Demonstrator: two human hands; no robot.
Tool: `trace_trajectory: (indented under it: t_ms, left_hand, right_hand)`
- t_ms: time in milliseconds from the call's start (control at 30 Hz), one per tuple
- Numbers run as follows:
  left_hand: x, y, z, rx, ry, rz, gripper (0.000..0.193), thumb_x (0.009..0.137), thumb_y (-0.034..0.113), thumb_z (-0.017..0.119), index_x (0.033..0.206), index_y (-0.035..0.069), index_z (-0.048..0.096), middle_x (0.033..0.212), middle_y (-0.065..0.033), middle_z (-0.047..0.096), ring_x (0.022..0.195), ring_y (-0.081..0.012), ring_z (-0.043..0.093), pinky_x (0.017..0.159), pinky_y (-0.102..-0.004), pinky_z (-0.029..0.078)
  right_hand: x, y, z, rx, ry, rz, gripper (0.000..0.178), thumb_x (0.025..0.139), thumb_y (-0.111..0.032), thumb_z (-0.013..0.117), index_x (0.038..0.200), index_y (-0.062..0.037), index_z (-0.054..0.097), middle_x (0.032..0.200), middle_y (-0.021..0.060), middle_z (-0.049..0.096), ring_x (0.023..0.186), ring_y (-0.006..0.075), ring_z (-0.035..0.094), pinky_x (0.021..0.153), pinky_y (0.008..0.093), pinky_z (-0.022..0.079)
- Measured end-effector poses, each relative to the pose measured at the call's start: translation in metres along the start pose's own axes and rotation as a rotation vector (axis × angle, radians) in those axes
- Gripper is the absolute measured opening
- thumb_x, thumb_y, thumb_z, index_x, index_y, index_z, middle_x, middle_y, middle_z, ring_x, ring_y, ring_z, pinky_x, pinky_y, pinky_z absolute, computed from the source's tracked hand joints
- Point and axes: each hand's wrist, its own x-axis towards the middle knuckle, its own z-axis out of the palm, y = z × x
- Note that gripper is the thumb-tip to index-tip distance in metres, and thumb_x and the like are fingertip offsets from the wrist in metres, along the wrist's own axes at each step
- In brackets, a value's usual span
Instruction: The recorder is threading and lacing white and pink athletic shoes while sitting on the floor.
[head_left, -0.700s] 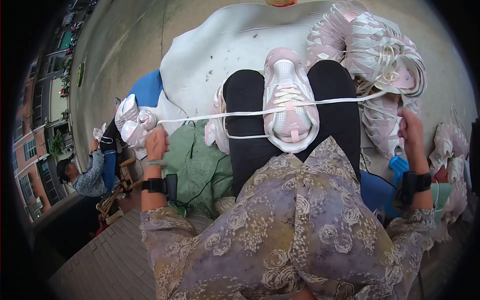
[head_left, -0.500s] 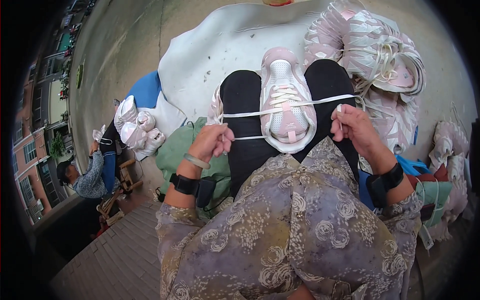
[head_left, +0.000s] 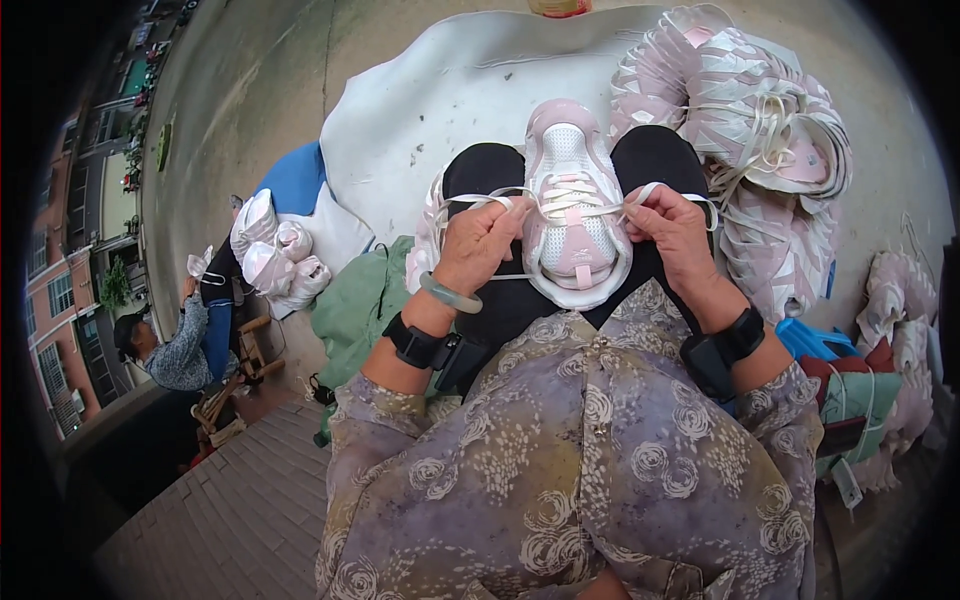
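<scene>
Between my black-clad knees rests a pink and white shoe upper, its toe pointing away from me. A white shoelace is threaded through its eyelets in several crossings. On the shoe's left, my left hand pinches one side of the lace between thumb and fingertips. My right hand pinches the other side close to the shoe's right edge. Both hands are closed, near the upper lace rows. Part of another pink and white upper shows beside my left knee.
A large pale sheet spreads beyond my knees. Stacked pink and white uppers lie at the right, with more uppers farther right. Green cloth sits at my left. Another person sits far left by a bundle of uppers.
Both hands have moved inward and slightly forward, from wide apart to close beside the shoe. The lace ends, stretched taut sideways before, now curve loosely around the fingers.
</scene>
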Motion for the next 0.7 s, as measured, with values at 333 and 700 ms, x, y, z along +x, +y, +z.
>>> trace_trajectory:
  t_ms: [333,700]
  left_hand:
    - [-0.009,-0.011,0.007,-0.193,0.114,0.019,0.018,0.09,0.021,0.051,0.081,0.006,0.055,0.063,-0.0008,0.057,0.045,-0.0035,0.047,0.04,-0.016,0.037]
    - [-0.007,-0.02,0.006,-0.175,0.196,0.095,0.02,0.086,0.019,0.058,0.071,0.005,0.057,0.058,0.0013,0.054,0.044,-0.0034,0.046,0.039,-0.0166,0.035]
  right_hand:
    - [0.0,0.005,0.007,0.001,0.06,-0.071,0.006,0.081,-0.005,0.06,0.084,0.0001,0.06,0.068,0.0002,0.058,0.061,0.0037,0.051,0.057,0.0167,0.043]
    - [-0.005,0.007,0.007,-0.032,0.073,-0.155,0.007,0.079,-0.002,0.06,0.086,0.0015,0.06,0.074,-0.0011,0.057,0.067,0.0046,0.051,0.062,0.0177,0.043]
